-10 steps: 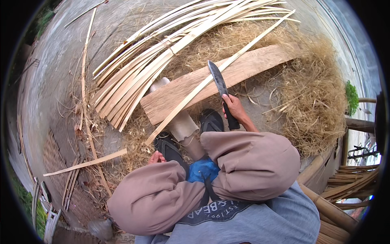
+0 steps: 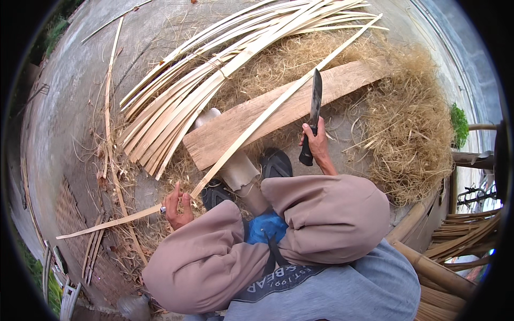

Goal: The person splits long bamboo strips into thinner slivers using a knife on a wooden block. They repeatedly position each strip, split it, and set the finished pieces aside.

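My right hand point(image 2: 317, 144) grips the black handle of a large knife point(image 2: 316, 96), its dark blade pointing away from me over the wooden board point(image 2: 235, 131). A long pale bamboo strip point(image 2: 284, 104) lies slantwise across that board. Beside the strip's near end is my left hand point(image 2: 178, 208), fingers apart and a ring on one of them. Next to that hand, a shorter strip point(image 2: 112, 222) reaches off to the left on the ground; whether they touch is unclear. Under the board's near side shows a pale rounded support point(image 2: 241, 170).
A fanned bundle of bamboo strips point(image 2: 214, 75) lies beyond the board. Curly shavings point(image 2: 409, 128) are heaped at the right. My sandalled foot point(image 2: 276, 163) is close to the support. Thick bamboo poles point(image 2: 433, 270) stand at the lower right.
My left hand has risen from beside my knee to the near end of the long strip. The knife has swung rightward and stands more upright, its blade off the strip.
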A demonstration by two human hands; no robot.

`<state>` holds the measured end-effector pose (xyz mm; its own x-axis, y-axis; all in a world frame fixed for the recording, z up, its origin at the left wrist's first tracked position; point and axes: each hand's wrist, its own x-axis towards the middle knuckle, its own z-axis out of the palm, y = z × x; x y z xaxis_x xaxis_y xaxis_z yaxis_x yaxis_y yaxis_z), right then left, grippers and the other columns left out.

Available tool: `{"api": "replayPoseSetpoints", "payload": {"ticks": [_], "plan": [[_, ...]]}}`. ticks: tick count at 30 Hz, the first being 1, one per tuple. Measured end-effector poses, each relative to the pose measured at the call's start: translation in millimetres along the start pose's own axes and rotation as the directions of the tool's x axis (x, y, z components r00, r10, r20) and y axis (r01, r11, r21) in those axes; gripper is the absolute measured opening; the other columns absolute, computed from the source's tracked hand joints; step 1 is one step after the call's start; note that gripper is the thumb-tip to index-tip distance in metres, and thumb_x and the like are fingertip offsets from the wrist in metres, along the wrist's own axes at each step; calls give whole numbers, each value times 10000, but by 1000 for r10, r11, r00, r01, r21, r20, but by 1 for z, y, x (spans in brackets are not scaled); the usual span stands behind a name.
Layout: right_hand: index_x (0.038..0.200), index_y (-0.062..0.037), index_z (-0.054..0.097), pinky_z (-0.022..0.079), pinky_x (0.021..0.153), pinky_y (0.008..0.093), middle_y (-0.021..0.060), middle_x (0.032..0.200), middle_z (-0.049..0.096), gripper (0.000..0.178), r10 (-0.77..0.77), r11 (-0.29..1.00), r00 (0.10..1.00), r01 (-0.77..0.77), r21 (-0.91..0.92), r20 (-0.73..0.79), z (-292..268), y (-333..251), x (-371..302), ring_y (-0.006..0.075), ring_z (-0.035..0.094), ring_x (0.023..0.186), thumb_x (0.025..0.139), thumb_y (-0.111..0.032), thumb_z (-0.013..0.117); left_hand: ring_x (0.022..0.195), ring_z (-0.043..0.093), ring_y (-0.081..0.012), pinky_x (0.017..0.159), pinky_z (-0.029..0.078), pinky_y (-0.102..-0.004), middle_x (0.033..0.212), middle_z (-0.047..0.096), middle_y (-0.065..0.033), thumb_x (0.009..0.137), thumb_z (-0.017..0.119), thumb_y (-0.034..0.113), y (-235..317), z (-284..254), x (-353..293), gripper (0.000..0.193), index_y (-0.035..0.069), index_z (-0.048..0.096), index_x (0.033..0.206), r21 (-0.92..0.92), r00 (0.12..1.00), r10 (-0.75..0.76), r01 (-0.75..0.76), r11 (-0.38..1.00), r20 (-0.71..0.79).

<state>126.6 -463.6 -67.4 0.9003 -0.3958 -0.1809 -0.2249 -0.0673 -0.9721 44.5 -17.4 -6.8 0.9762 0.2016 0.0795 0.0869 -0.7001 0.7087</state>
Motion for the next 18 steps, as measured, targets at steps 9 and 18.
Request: {"api": "replayPoseSetpoints", "payload": {"ticks": [9,18], "plan": [[1343,-26,561,562,775,511,233,1022,723,553,-243,555,967,203,-807,77,-37,-10,18,413,720,919,915,-311,764,865,632,-337,795,500,-421,931,640,-183,963,723,137,37,86,38,464,144,648,1421,-58,865,286,-289,956,412],[1100,3,611,548,672,497,249,841,714,410,-85,725,884,372,-580,461,22,3,-50,450,716,768,921,-338,752,670,633,-335,643,478,-430,752,647,-192,1020,676,291,45,84,37,325,183,728,1322,-21,889,125,-129,991,440]]}}
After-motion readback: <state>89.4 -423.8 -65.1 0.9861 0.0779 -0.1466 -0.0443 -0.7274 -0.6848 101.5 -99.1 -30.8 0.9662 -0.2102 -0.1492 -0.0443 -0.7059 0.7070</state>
